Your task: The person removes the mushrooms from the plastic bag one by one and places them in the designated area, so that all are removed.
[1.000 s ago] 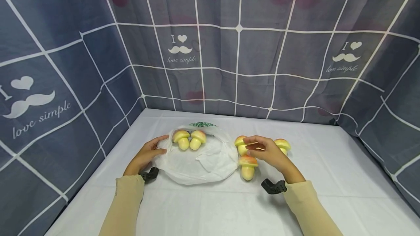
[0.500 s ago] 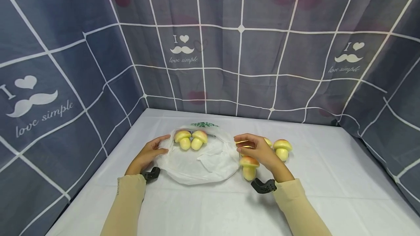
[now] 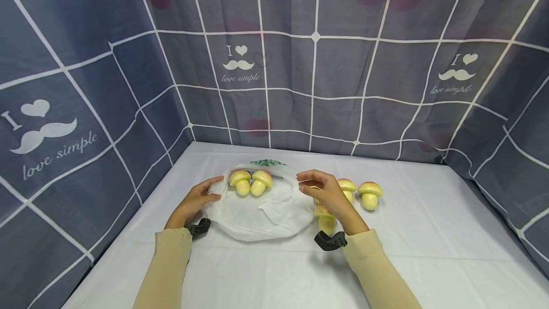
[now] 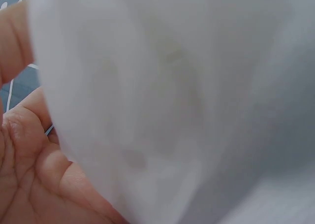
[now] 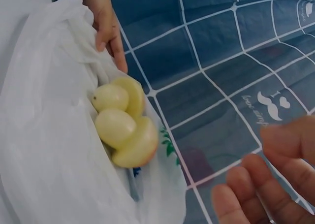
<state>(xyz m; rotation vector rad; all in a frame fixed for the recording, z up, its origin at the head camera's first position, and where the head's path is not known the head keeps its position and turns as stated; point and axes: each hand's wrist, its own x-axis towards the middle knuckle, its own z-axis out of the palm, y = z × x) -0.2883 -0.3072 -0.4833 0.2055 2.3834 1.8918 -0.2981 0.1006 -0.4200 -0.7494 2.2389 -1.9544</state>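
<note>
A thin white plastic bag (image 3: 274, 213) lies on the table with its mouth gaping. Two toy mushrooms (image 3: 240, 183) with yellow caps sit side by side at its far rim, and both show in the right wrist view (image 5: 116, 127). At the bag's left edge my left hand (image 3: 194, 202) touches the plastic, thumb and fingers apart; white film fills most of the left wrist view (image 4: 147, 106). My right hand (image 3: 327, 192) hovers by the bag's right rim, fingers slightly bent and holding nothing. Beneath it a toy mushroom (image 3: 327, 223) is partly covered, and another behind the hand is mostly hidden.
Two more toy mushrooms, one upright (image 3: 370, 196) and one nearer the hand (image 3: 346, 190), stand to the right. A white cloth covers the table (image 3: 257, 275). Dark checked curtains (image 3: 287, 66) enclose the back and sides.
My right hand has moved left from above the loose mushrooms to the bag's right rim, uncovering the mushrooms on the right. My left hand and the bag stay almost still.
</note>
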